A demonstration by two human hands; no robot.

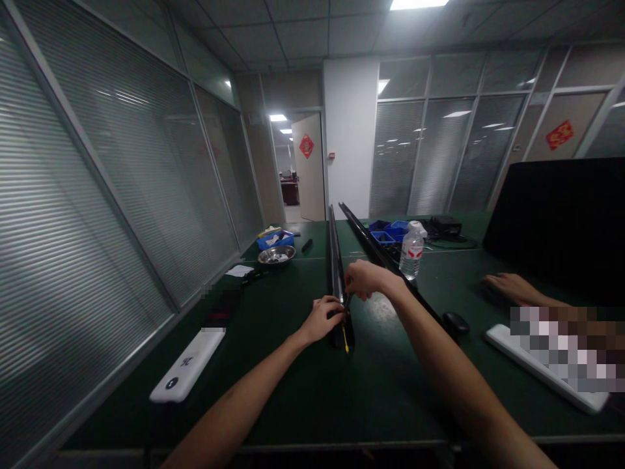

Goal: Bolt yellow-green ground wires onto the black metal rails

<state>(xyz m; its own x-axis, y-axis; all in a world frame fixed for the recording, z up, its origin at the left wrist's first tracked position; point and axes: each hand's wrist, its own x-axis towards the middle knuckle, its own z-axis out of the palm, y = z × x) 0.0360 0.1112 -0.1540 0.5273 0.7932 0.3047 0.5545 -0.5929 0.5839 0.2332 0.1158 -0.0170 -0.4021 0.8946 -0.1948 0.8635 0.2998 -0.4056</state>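
A long black channel-shaped rail (pixel 334 251) lies lengthwise on the green table, pointing away from me. My left hand (pixel 326 318) is closed around its near end, fingers bent over the top. Just above that spot, my right hand (pixel 365 279) is in a pinch, with a slim dark tool (pixel 347 301) pointing down from its fingers into the rail. The tool's exact kind is too small and dim to tell. A thin yellow wire-like piece (pixel 346 342) sticks out at the rail's near end. To the right lies a second black rail (pixel 364 231), partly behind my right arm.
A water bottle (pixel 411 254) and blue bins (pixel 390 229) stand right of the rails. At left are a metal bowl (pixel 277 255), a blue basket (pixel 275 241) and a white device (pixel 188 366). Another person's hand (pixel 508 286) is at right, near a black mouse (pixel 455 322) and monitor (pixel 561 228).
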